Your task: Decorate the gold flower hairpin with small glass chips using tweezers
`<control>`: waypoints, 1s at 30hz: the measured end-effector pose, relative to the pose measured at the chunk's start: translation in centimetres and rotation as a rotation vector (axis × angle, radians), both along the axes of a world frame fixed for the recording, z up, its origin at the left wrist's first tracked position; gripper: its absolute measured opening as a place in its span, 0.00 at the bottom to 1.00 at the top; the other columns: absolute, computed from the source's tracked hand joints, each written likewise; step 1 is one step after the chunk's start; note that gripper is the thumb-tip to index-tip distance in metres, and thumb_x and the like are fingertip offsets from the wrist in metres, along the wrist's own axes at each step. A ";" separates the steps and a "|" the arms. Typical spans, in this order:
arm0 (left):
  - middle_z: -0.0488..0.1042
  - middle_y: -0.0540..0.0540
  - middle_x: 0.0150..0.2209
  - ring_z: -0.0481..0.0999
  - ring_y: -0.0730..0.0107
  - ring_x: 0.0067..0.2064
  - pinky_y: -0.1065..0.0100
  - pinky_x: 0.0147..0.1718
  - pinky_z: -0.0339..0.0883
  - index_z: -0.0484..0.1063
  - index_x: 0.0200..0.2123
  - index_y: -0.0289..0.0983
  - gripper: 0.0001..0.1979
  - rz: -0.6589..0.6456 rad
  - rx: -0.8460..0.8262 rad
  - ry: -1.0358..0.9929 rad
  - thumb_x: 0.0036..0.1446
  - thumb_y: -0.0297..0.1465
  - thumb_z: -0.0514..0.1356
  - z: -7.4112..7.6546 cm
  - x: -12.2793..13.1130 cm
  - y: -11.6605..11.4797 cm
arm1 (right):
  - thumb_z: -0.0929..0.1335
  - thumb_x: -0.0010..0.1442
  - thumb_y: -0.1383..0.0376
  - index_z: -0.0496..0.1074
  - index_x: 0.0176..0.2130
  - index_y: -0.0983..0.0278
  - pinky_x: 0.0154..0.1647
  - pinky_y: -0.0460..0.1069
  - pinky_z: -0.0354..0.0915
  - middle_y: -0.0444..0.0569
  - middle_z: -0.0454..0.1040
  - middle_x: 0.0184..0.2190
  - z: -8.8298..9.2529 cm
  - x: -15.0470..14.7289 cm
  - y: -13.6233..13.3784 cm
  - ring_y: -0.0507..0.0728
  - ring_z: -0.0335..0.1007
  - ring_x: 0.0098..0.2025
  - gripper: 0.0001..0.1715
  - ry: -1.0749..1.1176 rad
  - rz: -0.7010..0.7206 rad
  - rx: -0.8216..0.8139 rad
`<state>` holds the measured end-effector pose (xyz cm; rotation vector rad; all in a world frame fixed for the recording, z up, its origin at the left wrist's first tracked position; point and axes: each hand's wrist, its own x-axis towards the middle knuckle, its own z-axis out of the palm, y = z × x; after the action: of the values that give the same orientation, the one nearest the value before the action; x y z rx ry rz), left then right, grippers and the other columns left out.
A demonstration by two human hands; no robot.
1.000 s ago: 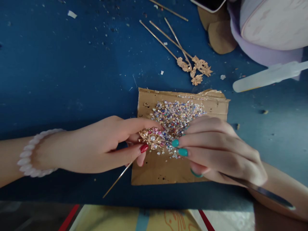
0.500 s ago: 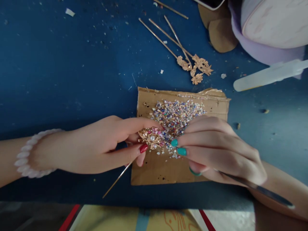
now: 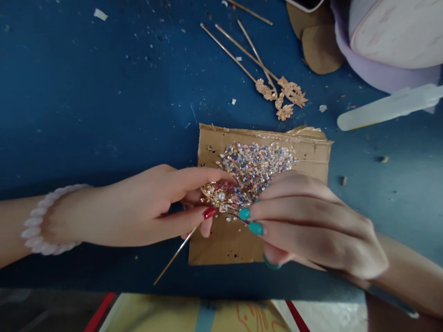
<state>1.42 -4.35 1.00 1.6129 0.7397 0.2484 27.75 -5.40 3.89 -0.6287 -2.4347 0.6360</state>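
My left hand is closed on a gold hairpin, pinching its ornate head between thumb and fingers. Pink stones and a white pearl show on that head, and the thin stick slants down to the lower left. In my right hand a pair of dark metal tweezers is gripped; the tips reach the lower edge of the hairpin head. Whether the tips hold a stone I cannot tell. Beneath both hands lies a piece of cardboard bearing a heap of small multicoloured rhinestones.
Several gold hairpins lie beyond the cardboard. At the right are a translucent white tube-like bottle, a lilac dish with a pale round container, and brown rounded pieces. Paper scraps dot the blue tabletop.
My right hand has moved slightly down and left, bringing the tweezer tips from the right side of the hairpin head to its lower edge. The hairpin has tilted slightly in my left hand.
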 end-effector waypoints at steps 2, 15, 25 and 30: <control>0.84 0.55 0.32 0.81 0.75 0.25 0.77 0.28 0.71 0.63 0.66 0.45 0.24 0.000 -0.001 0.009 0.68 0.30 0.57 -0.1 0.0 0.0 | 0.67 0.71 0.66 0.75 0.38 0.66 0.50 0.50 0.78 0.52 0.83 0.39 0.0 0.0 -0.1 0.53 0.78 0.46 0.09 0.004 -0.008 -0.024; 0.84 0.55 0.32 0.81 0.72 0.25 0.76 0.30 0.74 0.64 0.66 0.48 0.25 -0.036 -0.086 -0.033 0.67 0.31 0.60 -0.4 0.1 0.3 | 0.69 0.69 0.66 0.75 0.40 0.69 0.52 0.50 0.77 0.52 0.82 0.39 -0.3 -0.3 -0.2 0.54 0.78 0.47 0.07 -0.010 0.014 -0.030; 0.83 0.57 0.31 0.80 0.73 0.24 0.77 0.31 0.74 0.65 0.64 0.48 0.23 0.011 -0.080 -0.044 0.68 0.32 0.60 -0.6 0.1 0.0 | 0.70 0.67 0.69 0.75 0.41 0.69 0.50 0.51 0.78 0.53 0.82 0.41 -0.6 -0.3 -0.2 0.55 0.77 0.47 0.03 0.003 0.030 -0.042; 0.82 0.58 0.29 0.80 0.75 0.25 0.79 0.30 0.74 0.64 0.65 0.49 0.23 0.014 -0.059 -0.025 0.69 0.33 0.59 -0.5 0.1 0.1 | 0.70 0.67 0.71 0.75 0.42 0.69 0.51 0.51 0.77 0.52 0.82 0.41 -0.5 -0.2 -0.1 0.54 0.77 0.47 0.03 0.000 0.054 -0.051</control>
<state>1.50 -4.23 0.54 1.5467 0.7336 0.2540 27.53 -5.55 3.35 -0.5846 -2.4492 0.7224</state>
